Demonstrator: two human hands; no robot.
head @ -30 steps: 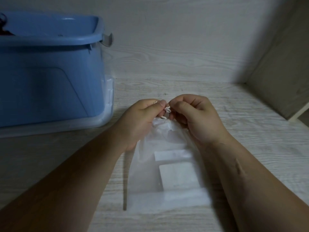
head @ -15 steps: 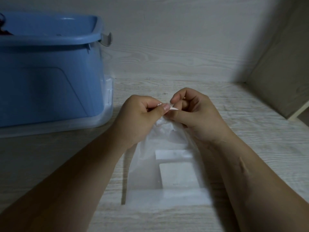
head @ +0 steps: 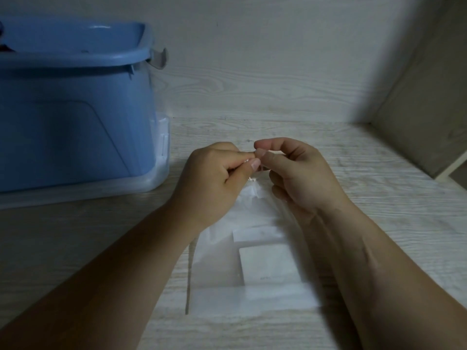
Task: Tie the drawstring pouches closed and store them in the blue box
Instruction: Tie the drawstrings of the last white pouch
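A sheer white drawstring pouch [head: 222,263] lies flat on the pale wood surface between my forearms, its gathered neck [head: 252,190] pointing away from me. White flat pieces [head: 267,263] show through the fabric. My left hand [head: 212,180] pinches the thin white drawstring just above the neck between thumb and forefinger. My right hand [head: 295,173] pinches the string close against the left fingertips, its other fingers curled. The string itself is mostly hidden by the fingers. The blue box [head: 70,109] stands at the left, open at the top.
The blue box sits on a clear plastic lid or tray [head: 141,183]. A wood-grain wall [head: 252,72] rises behind, and a side panel [head: 424,109] closes the right. Bare surface lies to the right of my right arm.
Both hands have kept working the string at the pouch neck. My right thumb and forefinger have lifted slightly, and the fingertips now meet a little above the gathered neck.
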